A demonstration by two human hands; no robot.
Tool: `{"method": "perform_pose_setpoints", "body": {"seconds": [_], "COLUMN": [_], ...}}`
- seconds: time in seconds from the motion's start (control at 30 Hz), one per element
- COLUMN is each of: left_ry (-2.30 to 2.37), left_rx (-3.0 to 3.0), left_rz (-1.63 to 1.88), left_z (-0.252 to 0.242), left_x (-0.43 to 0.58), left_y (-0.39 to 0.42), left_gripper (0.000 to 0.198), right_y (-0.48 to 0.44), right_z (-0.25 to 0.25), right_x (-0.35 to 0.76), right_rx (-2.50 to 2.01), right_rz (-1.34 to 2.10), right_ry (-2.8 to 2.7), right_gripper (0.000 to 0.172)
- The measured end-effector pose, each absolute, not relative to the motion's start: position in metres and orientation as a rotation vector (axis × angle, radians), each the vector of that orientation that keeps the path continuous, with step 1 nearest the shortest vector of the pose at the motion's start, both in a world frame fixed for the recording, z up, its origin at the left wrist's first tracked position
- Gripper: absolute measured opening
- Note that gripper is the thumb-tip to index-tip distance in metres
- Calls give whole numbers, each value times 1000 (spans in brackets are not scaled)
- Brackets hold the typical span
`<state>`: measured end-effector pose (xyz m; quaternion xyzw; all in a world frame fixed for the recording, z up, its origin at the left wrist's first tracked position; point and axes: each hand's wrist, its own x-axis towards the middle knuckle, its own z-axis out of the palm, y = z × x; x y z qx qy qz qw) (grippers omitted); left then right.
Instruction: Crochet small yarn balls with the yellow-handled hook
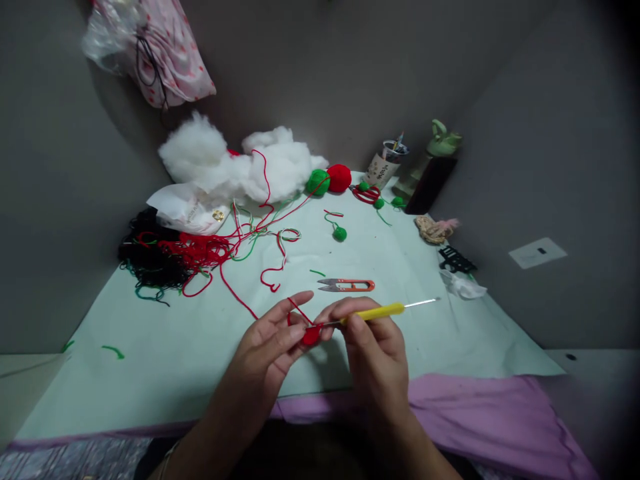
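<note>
My left hand [273,340] pinches a small red crocheted piece [311,335] between thumb and fingers, with red yarn [300,311] running over its raised index finger. In my right hand [375,340] is a yellow-handled crochet hook [373,313]. One metal end of the hook meets the top of the red piece; the other points out to the right. The two hands are close together over the front of the table. Just beyond them lie orange thread snips [357,285], and a small green ball [339,233] with a yarn tail is farther back.
White stuffing [275,163], a green yarn ball [318,182] and a red yarn ball [339,178] sit at the back. Tangled red yarn [205,250] and black yarn [150,250] lie left. A pen cup [383,167], a bottle [430,173] and red scissors [367,194] stand or lie back right.
</note>
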<state>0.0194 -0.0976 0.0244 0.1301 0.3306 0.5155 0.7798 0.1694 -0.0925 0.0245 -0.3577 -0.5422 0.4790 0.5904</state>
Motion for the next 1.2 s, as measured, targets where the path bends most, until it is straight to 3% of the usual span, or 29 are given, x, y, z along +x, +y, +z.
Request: {"method": "perform_pose_setpoints", "body": {"seconds": [0.07,0.23,0.33,0.47,0.63,1.2], "left_ry": [767,927,842,739,788,980], "left_rx": [310,461,374,296,432,606], "left_rz": [1143,1277,1185,1058,1165,1121], "left_z": [25,22,24,30,31,36], "left_x": [19,22,21,17,18,17], "left_y": [-97,-100,-101,-100,-98,-98], "left_gripper": [50,51,57,49,47,52], "right_y": [-94,-101,-102,-101,-96,-95], "right_z": [26,24,21,23,27,25], "right_x": [172,174,171,170,169,169], "right_rx": [-846,-858,-832,-868,-781,-823], "right_rz": [1079,445,288,607,1024,923], "right_ry": [-1317,-1911,-2008,-1592,-1311,-1356], "right_gripper": [19,34,42,29,18,21]}}
